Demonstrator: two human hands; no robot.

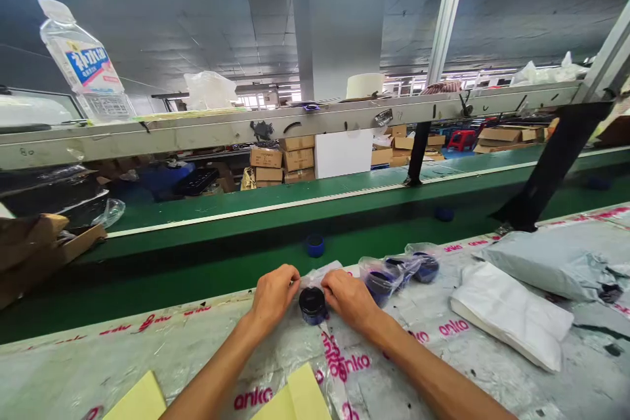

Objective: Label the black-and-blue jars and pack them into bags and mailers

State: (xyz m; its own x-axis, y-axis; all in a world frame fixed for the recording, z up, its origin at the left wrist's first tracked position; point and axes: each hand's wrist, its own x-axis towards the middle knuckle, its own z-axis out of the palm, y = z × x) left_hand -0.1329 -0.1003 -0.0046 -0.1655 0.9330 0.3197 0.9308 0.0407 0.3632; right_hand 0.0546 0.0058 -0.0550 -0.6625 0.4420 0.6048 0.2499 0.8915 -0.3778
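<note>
Between my two hands a small round item, dark blue with a black top [312, 303], sits in a clear plastic bag [319, 273] on the plastic-covered bench. My left hand [277, 292] is closed at the bag's left side, with fingertips pinched on its edge. On the other side my right hand [346, 295] pinches the bag's right edge, thumb and fingers together. Just right of it lie several similar blue items in clear bags [380, 283]. A bare blue round item [315, 246] is on the green conveyor belt beyond my hands.
Yellow sheets [295, 397] lie at the near edge. A folded white bag [509, 312] and a grey plastic bag [546, 262] rest at right. The green belt [197, 269] runs behind the bench. Overhead, a metal shelf rail [207, 128] carries a plastic bottle [86, 65]. Black-wrapped posts [551, 164] stand at right.
</note>
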